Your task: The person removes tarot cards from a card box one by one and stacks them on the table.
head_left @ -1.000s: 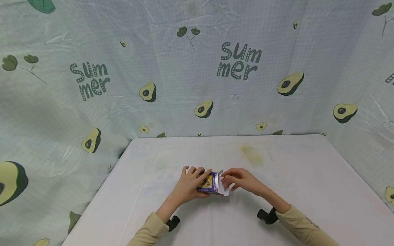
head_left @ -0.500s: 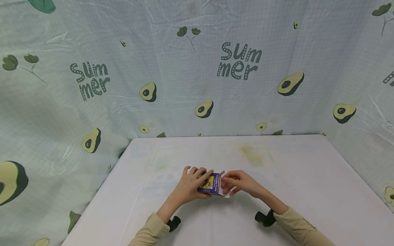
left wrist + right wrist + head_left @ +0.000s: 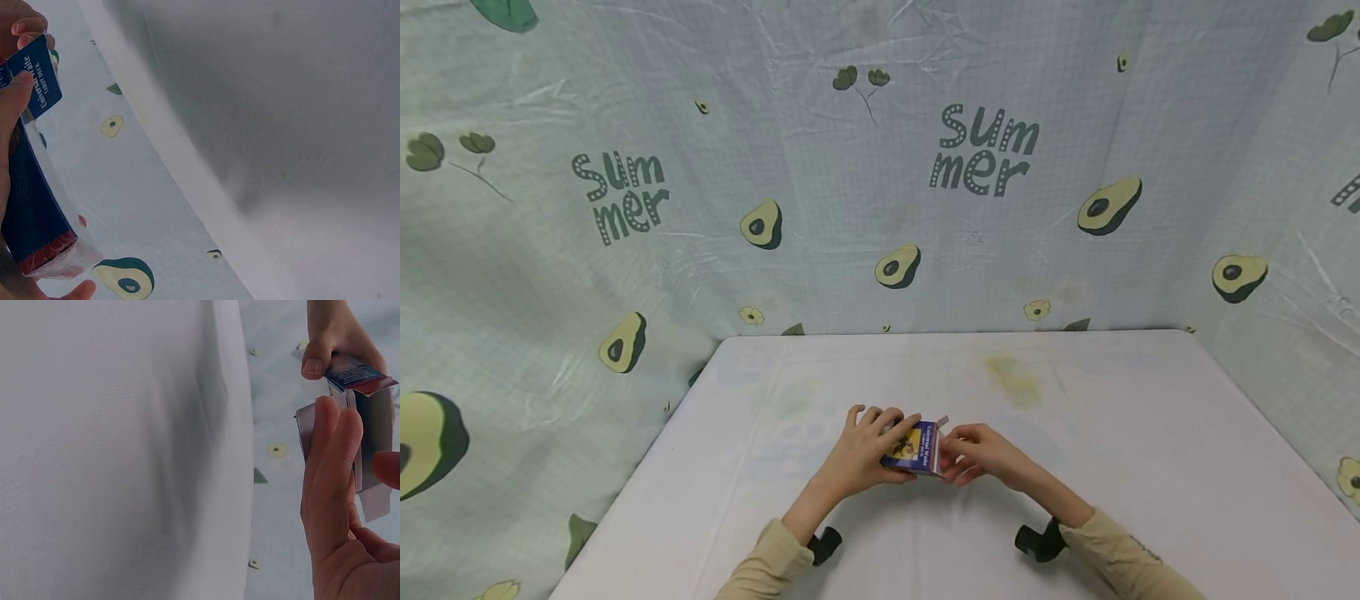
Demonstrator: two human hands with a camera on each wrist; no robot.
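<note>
My left hand grips a small blue and yellow tarot deck box from its left side, thumb below and fingers over the top. "Universal Waite Tarot Deck" is printed on a blue panel in the left wrist view. The box's right end stands unsealed, with a white flap hanging from it in the right wrist view. My right hand is at this end. Two of its fingers lie nearly straight against another flap, its thumb apart on the far side of the opening.
Both hands are over a white-covered table with a yellowish stain. A pale cloth printed with avocados and "summer" lettering surrounds it. Crinkled clear film covers one end of the box. Black wrist cameras sit below the forearms.
My right hand has moved slightly left and closer to the box's end, now covering much of the white flap seen before. The left hand and box have barely moved.
</note>
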